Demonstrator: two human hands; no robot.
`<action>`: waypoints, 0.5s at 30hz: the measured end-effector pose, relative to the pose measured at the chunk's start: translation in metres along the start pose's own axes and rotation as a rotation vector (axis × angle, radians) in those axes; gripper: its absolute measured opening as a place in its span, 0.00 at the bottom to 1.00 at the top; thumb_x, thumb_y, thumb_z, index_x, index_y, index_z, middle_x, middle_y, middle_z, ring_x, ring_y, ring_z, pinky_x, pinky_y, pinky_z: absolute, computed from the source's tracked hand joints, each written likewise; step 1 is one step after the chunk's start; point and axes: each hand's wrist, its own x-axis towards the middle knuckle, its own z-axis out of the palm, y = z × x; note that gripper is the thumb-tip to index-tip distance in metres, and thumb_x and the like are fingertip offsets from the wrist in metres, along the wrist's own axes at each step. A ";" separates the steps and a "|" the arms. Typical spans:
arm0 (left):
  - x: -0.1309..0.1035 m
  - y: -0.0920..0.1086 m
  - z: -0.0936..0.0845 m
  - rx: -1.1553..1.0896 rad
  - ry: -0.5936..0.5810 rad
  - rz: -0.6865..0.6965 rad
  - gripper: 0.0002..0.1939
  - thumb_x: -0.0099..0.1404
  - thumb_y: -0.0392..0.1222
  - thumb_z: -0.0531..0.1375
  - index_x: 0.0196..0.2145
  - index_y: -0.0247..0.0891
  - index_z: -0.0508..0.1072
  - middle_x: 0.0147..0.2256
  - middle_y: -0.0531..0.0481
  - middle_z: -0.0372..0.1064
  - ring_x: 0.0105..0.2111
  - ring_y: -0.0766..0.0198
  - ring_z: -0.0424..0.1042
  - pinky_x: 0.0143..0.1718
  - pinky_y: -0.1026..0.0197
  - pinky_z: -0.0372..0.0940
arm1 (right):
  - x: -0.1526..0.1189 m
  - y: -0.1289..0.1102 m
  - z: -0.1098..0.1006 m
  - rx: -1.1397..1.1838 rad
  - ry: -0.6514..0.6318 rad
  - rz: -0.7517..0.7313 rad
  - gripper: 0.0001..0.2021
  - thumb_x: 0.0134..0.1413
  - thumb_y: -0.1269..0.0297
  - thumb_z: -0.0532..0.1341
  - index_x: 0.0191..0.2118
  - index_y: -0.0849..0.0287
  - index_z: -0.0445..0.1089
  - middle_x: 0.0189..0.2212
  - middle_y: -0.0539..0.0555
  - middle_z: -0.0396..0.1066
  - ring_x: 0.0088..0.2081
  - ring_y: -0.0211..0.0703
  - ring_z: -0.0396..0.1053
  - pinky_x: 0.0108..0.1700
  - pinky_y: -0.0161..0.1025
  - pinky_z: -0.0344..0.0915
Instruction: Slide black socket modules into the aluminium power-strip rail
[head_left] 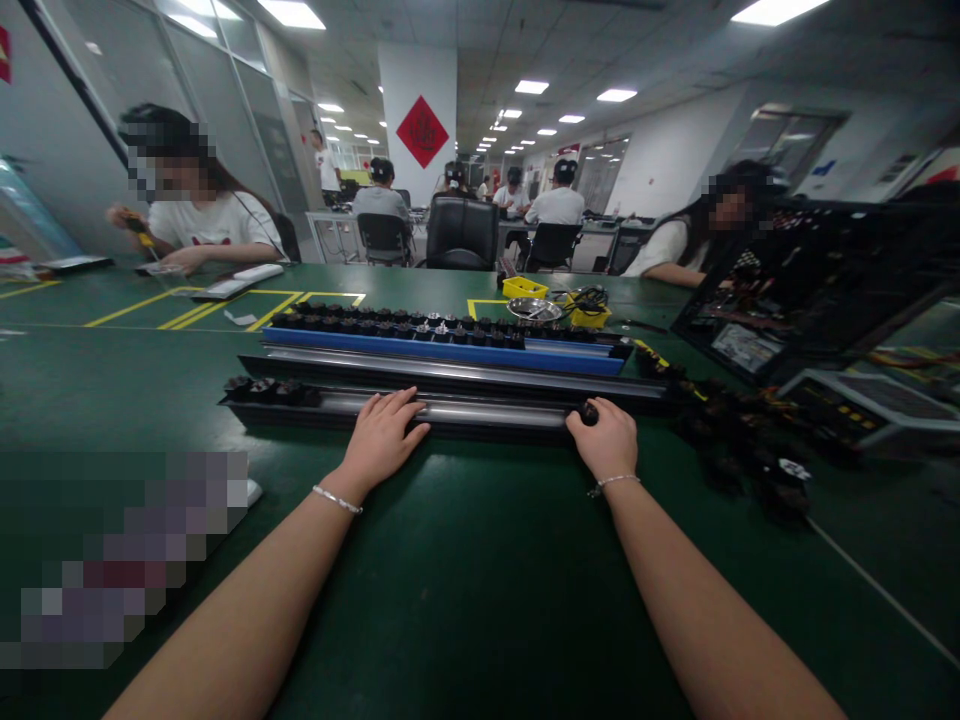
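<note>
A long black trough-like rail (480,412) lies crosswise in front of me, with several small black parts (271,391) lined up in its left end. My left hand (384,435) rests on the rail near its middle, fingers stretched out and holding nothing. At the rail's right end, my right hand (606,440) has its thumb and fingers closed around a small round black part (589,413). Behind it lies a second black rail (465,376) with a shiny channel. Farther back, a blue rail (435,350) carries rows of similar black parts.
Loose black parts (727,435) are heaped to the right, beside a metal power-supply-like box (874,410) and an open black computer case (832,280). Yellow bins (525,288) and a round metal dish (534,309) stand behind. Co-workers sit at left and right.
</note>
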 end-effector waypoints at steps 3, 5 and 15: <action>0.000 0.000 0.000 -0.003 -0.002 0.001 0.18 0.64 0.51 0.50 0.47 0.46 0.69 0.57 0.49 0.60 0.56 0.56 0.59 0.59 0.46 0.48 | 0.000 0.000 0.000 0.011 0.000 -0.007 0.19 0.45 0.59 0.54 0.41 0.64 0.72 0.45 0.61 0.70 0.50 0.50 0.62 0.55 0.45 0.53; 0.001 -0.001 0.000 0.000 -0.006 0.005 0.18 0.64 0.51 0.49 0.47 0.45 0.69 0.57 0.48 0.60 0.56 0.56 0.59 0.59 0.46 0.47 | 0.000 0.000 0.000 0.019 0.007 -0.001 0.19 0.45 0.59 0.54 0.41 0.64 0.72 0.45 0.61 0.70 0.50 0.51 0.62 0.55 0.45 0.53; 0.001 -0.003 0.001 -0.004 -0.023 0.009 0.16 0.65 0.50 0.49 0.45 0.45 0.70 0.57 0.49 0.59 0.56 0.56 0.59 0.59 0.45 0.46 | 0.001 0.002 0.001 0.070 0.037 0.000 0.17 0.44 0.61 0.55 0.38 0.64 0.73 0.43 0.61 0.71 0.48 0.51 0.65 0.54 0.46 0.56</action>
